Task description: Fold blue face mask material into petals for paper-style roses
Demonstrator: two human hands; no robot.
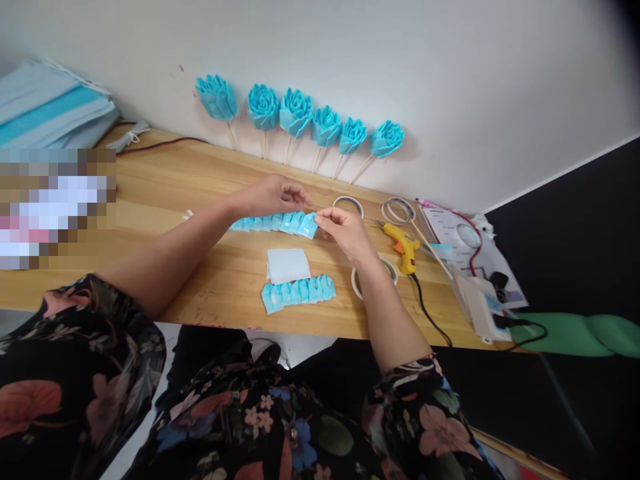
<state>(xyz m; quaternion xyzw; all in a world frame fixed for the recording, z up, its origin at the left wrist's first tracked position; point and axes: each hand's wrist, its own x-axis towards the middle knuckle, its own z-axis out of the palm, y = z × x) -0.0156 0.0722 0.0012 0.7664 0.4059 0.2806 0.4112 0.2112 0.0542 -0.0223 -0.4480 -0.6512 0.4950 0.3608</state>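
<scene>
A row of folded light-blue fabric pieces point(273, 223) lies across the middle of the table, overlapping into a strip. At its right end, my right hand point(345, 230) is closed, thumb and forefinger pinching the last piece. Just above the strip is my left hand point(285, 195), its fingers curled together near the right fingertips. What it holds, if anything, is too small to make out. Nearer to me lie a folded white sheet point(289, 265) and a second, shorter blue pleated strip point(299, 293).
Several blue fabric roses point(263, 107) on sticks lean against the wall. Tape rolls point(399, 210) and a yellow glue gun point(404, 247) lie to the right, by a white power strip point(483, 310). Blue and white face masks point(55, 110) are stacked at far left.
</scene>
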